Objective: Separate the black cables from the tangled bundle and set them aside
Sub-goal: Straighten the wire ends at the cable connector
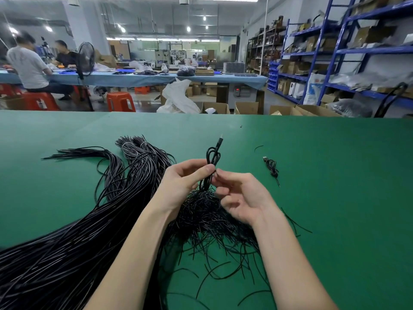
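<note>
Black cables make up almost everything on the green desk (312, 153): a thick sheaf (67, 242) sweeps from the lower left corner up toward the middle, its far ends fanned out and two bunches of them tied with pale bands, while a looser tangled bundle (207, 215) of thin strands lies under the wrists. One cable (213, 156) has been lifted clear of that tangle and is held upright just above it, folded into a small hank with its plug pointing up and away. The left hand (185, 177) clamps the hank between thumb and curled fingers, probably to keep the loops from springing open. The right hand (237, 193) pinches the cable low down at its fingertips, the other fingers loosely bent; it looks placed to wind or tuck the tail, though the exact contact is too small to be certain. Holding the work raised keeps it from catching the strands below. Well to the right, apart from the bundle, one finished coiled cable (271, 166) lies alone, which marks the set-aside spot; a short offcut (258, 147) sits beyond it. Judging by the mass left, the task is barely begun
</note>
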Tool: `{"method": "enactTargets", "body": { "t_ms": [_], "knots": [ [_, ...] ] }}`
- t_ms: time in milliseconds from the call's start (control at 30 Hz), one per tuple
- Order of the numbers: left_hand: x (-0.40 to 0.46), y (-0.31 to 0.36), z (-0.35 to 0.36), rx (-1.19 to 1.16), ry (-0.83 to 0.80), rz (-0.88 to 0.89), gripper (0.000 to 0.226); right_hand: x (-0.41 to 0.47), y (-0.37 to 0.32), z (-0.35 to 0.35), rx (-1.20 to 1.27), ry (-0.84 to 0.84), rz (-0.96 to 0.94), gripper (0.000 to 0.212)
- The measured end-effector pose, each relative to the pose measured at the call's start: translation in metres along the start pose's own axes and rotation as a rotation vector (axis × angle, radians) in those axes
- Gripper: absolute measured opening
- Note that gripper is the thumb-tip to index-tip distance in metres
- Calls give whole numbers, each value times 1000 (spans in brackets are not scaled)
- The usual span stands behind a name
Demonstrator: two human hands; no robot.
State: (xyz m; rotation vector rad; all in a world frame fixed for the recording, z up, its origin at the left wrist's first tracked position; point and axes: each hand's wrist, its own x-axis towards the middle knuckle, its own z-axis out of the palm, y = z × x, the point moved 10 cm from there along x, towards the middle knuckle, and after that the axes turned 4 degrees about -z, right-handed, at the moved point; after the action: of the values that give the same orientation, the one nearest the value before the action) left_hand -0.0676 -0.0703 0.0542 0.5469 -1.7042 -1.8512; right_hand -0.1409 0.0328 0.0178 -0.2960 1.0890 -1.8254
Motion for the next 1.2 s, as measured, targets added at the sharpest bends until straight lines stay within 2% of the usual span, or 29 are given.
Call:
{"method": "enactTargets", "body": {
  "t_ms": [33, 100, 167, 233, 333, 467, 533, 600, 667, 700, 733, 767, 800, 933, 967, 1033, 1100, 1200],
  "knots": [
    [1, -1, -1, 11, 6, -10, 33, 0, 4, 1, 19, -18, 22, 6],
    [1, -7, -2, -28, 0, -66, 40, 1, -9, -2, -220, 2, -104, 3],
    [1, -14, -3, -92, -13, -134, 49, -6, -44, -4, -658, 109, -429, 7],
    [0, -18, -1, -119, -31, -181, 50, -20, -70, 7, -957, 151, -750, 15],
    [-1, -19, 4, -137, -61, -208, 48, -33, -78, 17, -1135, 158, -948, 11],
    [-3, -15, 3, -133, -60, -184, 50, -39, -81, 21, -1189, 231, -1045, 9],
    [-4, -8, 1, -111, -27, -122, 45, -25, -74, 8, -953, 254, -865, 14],
    [-3, 1, -2, -64, 29, -19, 37, -1, -42, -10, -458, 203, -419, 18],
    [-3, 14, -1, -25, 45, 108, 31, 4, 5, -3, 43, 67, 5, 17],
    [-4, 18, -1, -13, 44, 145, 29, 2, 17, 4, 205, 22, 101, 14],
    [-4, 20, -1, -13, 46, 152, 29, 1, 22, 8, 263, -6, 125, 11],
    [-3, 19, -4, -26, 54, 138, 30, 1, 20, 9, 220, -16, 89, 9],
    [-1, 16, -7, -44, 67, 107, 32, 2, 10, 6, 72, 8, -10, 6],
    [0, -5, -9, -160, 57, -100, 40, -17, -63, 3, -726, 245, -729, 13],
    [0, -8, -7, -172, 37, -133, 38, -26, -72, 10, -879, 243, -872, 13],
    [-1, -11, -3, -180, 3, -177, 24, -37, -75, 24, -1128, 217, -1029, 14],
    [-2, -13, -1, -177, -15, -202, 11, -44, -74, 30, -1251, 229, -1121, 15],
    [-3, -14, 0, -166, -29, -207, 9, -54, -73, 36, -1255, 299, -1276, 8]
  ]
}}
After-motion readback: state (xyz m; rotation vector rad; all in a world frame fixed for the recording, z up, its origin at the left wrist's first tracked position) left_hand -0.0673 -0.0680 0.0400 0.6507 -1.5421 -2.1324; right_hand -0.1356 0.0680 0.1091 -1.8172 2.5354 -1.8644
